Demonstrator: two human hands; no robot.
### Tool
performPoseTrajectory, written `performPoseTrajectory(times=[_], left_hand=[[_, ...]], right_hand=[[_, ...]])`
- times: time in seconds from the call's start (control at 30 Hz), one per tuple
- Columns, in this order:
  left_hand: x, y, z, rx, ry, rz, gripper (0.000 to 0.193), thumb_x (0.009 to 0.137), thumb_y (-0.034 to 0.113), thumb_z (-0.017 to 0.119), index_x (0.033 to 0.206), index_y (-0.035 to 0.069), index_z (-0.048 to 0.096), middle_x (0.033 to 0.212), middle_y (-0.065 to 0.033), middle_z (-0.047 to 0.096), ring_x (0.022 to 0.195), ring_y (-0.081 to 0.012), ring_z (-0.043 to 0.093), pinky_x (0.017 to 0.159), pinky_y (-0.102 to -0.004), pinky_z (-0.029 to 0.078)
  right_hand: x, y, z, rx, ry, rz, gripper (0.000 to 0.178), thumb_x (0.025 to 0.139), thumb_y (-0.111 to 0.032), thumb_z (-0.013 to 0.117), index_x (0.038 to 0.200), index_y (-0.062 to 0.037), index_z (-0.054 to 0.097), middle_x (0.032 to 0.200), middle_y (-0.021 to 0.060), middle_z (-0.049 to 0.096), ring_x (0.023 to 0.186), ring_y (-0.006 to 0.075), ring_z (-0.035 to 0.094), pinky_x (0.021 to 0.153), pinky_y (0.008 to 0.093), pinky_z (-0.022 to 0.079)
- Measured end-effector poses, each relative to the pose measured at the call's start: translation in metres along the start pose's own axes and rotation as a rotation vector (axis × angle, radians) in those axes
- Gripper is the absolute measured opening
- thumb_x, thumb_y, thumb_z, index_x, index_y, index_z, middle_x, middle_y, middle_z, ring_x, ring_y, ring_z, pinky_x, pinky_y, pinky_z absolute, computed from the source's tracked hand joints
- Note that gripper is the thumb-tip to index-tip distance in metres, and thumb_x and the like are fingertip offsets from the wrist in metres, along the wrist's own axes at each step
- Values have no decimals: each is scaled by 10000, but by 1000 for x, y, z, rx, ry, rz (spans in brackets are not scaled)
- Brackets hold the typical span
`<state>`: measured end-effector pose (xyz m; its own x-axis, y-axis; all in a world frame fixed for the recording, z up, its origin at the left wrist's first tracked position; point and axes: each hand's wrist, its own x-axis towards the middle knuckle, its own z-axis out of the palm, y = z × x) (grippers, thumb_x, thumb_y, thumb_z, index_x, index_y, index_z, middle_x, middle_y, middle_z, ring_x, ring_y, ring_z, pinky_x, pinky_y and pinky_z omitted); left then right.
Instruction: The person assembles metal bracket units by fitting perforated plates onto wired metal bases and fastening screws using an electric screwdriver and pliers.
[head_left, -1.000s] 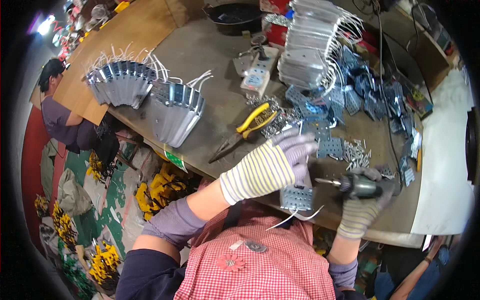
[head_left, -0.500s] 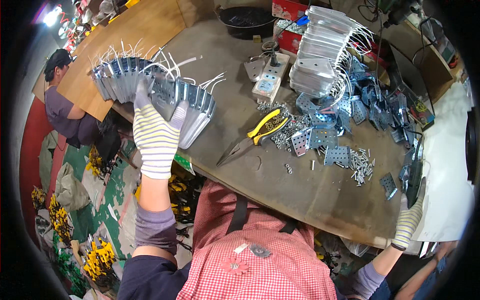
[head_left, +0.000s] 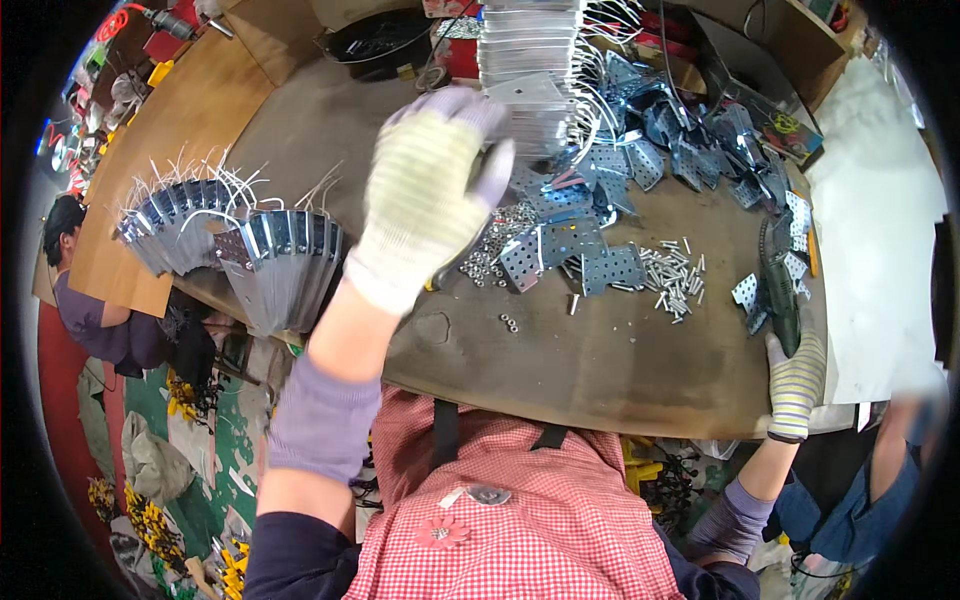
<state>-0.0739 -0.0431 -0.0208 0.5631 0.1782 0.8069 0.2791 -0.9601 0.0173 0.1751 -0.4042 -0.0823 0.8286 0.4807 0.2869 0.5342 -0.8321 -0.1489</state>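
Note:
My left hand [head_left: 430, 190], in a striped glove and blurred by motion, is raised over the middle of the table. Its thumb stands apart from the fingers, and I see nothing in it. Just beyond its fingertips is a tall stack of flat metal-and-clear pieces [head_left: 525, 75] with white wires. At the right edge my gloved right hand [head_left: 797, 382] is closed around the lower end of a dark green elongated tool [head_left: 782, 300]. Perforated metal brackets [head_left: 575, 245] lie between the hands, beside small nuts [head_left: 482, 262] and loose screws [head_left: 672, 275].
A fanned row of wired metal pieces [head_left: 275, 265] sits along the table's left edge. A black basin [head_left: 375, 45] stands at the back. White sheeting [head_left: 870, 240] covers the right side. One person [head_left: 95, 300] sits at far left; another person's arm [head_left: 890, 450] is at lower right.
My left hand has left the fanned row and moved right, over the pliers and power strip, hiding most of them. My right hand has closed on the dark green tool. The view has shifted right.

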Motion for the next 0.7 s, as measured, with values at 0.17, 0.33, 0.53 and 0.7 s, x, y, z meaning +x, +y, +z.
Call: performPoseTrajectory(times=[0.17,0.33,0.53,0.7], left_hand=[[21,-41,65,361,-322,-102,473,795,314,698,1198,89,597,1140,-130,614,1064,-346,571,909,-446,456],[40,-31,73,324,-423,-171,601,771,323,725,1295,101,533,1142,-162,600,1111,-362,537,916,-446,452],[-13,7,29,-165,-97,-365,758,766,196,736,1427,101,378,1051,-175,594,1040,-326,563,912,-417,462],[-59,51,-37,-1677,-352,-1278,624,811,142,687,1373,65,427,1075,-73,600,908,-208,602,753,-321,517]], right_hand=[[-6,-8,-9,-1,-25,4,636,736,-164,735,1336,-104,532,1050,225,641,972,385,602,884,449,466],[-10,-7,-22,11,171,-138,527,776,-177,715,1273,-71,575,1107,206,627,1003,363,598,919,441,461],[10,-87,-40,260,110,-410,466,771,-151,717,1217,-89,595,1058,159,643,987,341,603,881,416,478],[49,-157,-14,320,179,-877,385,720,-142,742,1080,-96,616,908,108,642,860,291,614,766,406,495]])
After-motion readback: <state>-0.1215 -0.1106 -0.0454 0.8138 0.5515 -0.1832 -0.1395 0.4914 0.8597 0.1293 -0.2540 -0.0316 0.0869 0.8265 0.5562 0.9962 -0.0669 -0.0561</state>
